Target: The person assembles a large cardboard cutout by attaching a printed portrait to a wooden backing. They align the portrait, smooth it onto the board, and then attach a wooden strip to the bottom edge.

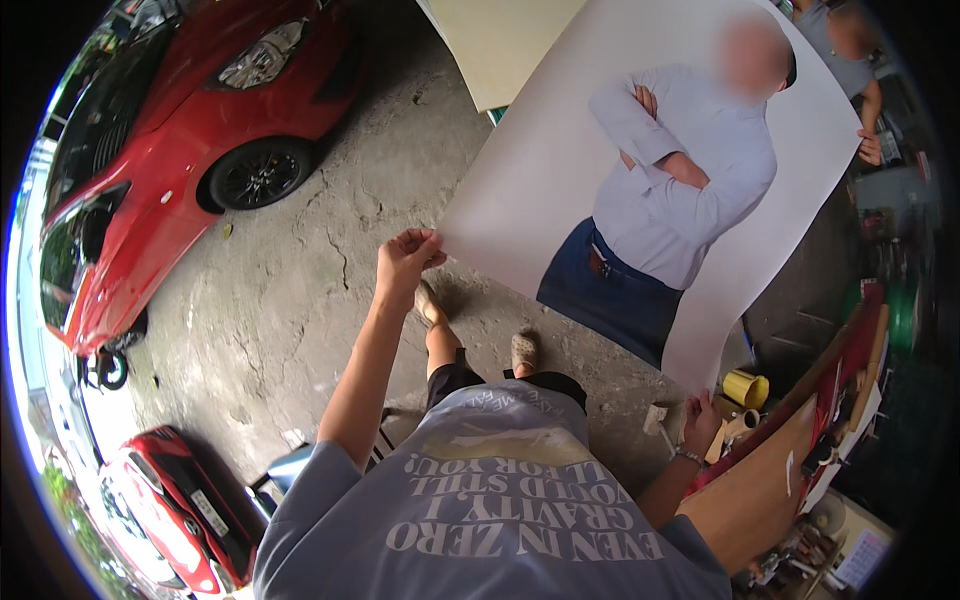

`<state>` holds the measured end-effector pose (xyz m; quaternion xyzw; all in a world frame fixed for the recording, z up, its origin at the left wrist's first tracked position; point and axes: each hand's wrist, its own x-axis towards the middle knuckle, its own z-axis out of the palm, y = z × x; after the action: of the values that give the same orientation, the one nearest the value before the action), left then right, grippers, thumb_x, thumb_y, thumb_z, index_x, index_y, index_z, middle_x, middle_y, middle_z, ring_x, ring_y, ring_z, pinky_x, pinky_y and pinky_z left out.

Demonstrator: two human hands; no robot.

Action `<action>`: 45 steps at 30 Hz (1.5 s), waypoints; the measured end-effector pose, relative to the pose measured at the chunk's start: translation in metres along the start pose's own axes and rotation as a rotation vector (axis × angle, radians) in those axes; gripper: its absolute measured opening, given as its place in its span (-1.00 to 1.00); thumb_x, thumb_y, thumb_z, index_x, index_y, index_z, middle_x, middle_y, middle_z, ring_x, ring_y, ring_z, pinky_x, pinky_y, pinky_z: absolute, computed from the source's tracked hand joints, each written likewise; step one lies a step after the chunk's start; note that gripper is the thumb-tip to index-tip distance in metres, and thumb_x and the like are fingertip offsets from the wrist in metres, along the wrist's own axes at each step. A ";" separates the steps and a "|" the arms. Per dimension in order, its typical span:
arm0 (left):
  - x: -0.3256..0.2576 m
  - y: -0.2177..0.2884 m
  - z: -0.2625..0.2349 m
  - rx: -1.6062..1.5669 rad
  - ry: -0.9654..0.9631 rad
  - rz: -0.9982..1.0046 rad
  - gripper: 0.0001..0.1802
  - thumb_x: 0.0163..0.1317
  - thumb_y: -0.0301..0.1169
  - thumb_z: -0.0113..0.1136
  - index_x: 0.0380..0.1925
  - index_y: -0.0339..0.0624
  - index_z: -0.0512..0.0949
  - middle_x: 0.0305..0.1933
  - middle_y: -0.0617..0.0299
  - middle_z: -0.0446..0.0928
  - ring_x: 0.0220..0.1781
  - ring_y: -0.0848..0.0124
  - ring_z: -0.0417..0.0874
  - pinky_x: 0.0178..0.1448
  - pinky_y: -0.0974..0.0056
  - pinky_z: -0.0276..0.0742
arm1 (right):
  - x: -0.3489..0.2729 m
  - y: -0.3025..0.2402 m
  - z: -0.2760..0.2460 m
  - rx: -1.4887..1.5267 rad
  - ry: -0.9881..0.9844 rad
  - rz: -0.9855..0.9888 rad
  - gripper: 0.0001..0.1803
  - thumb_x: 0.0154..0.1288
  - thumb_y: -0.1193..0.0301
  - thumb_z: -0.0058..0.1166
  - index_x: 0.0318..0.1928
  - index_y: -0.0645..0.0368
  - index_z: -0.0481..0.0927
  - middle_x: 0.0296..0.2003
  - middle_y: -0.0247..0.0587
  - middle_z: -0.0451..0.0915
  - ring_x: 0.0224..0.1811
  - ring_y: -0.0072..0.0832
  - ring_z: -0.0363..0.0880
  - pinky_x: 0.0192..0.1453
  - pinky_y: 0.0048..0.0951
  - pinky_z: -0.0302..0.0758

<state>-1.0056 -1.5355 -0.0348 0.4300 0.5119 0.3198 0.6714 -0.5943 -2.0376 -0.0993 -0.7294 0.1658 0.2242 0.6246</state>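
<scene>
A large printed poster (535, 165) stretches in front of me, showing a figure in a pale shirt and blue trousers with folded arms. My left hand (408, 262) pinches its near left corner between thumb and fingers. Lower down on the right, my right hand (701, 424) grips the near right corner, where the sheet curls and sags; part of those fingers is hard to make out. Another person's hand (869, 148) holds the far right edge. The sheet hangs above the floor, bowed along its right side.
A red car (170, 150) stands on the left, another red car (185, 510) at lower left. Cracked concrete floor (330, 270) lies beneath. A cream board (510, 45) is beyond the poster. On the right are a brown board (755, 475), a yellow can (745, 388) and a hammer-like tool (658, 420).
</scene>
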 end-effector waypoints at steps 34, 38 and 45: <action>0.763 0.299 -0.095 0.387 -0.369 -0.095 -0.79 0.40 -0.45 0.34 -0.07 -0.36 0.64 -0.18 0.18 0.70 -0.16 0.41 0.75 0.03 0.34 0.76 | -0.130 0.052 0.667 0.316 0.296 0.172 -0.86 0.42 0.41 0.33 -0.15 0.07 0.59 -0.42 -0.47 0.55 -0.48 -0.63 0.45 -0.41 -0.50 0.37; 0.832 0.302 -0.086 0.372 -0.479 -0.121 -0.82 0.37 -0.45 0.37 -0.11 -0.31 0.67 -0.21 0.19 0.69 -0.22 0.42 0.76 -0.07 0.37 0.77 | -0.133 0.059 0.711 0.268 0.351 0.118 -0.86 0.40 0.42 0.33 -0.15 0.15 0.62 -0.41 -0.45 0.55 -0.46 -0.66 0.46 -0.42 -0.58 0.37; 0.942 0.302 -0.041 0.559 -0.605 -0.120 -0.79 0.34 -0.47 0.39 -0.07 -0.28 0.66 -0.18 0.20 0.69 -0.17 0.38 0.76 -0.08 0.35 0.72 | -0.121 0.062 0.787 0.111 0.590 0.088 -0.72 0.41 0.38 0.34 0.01 0.28 0.68 -0.33 -0.38 0.65 -0.40 -0.61 0.56 -0.32 -0.54 0.53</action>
<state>-0.7861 -0.5776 -0.1537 0.6397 0.3827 -0.0118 0.6665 -0.8231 -1.2764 -0.1808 -0.7198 0.3836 0.0204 0.5782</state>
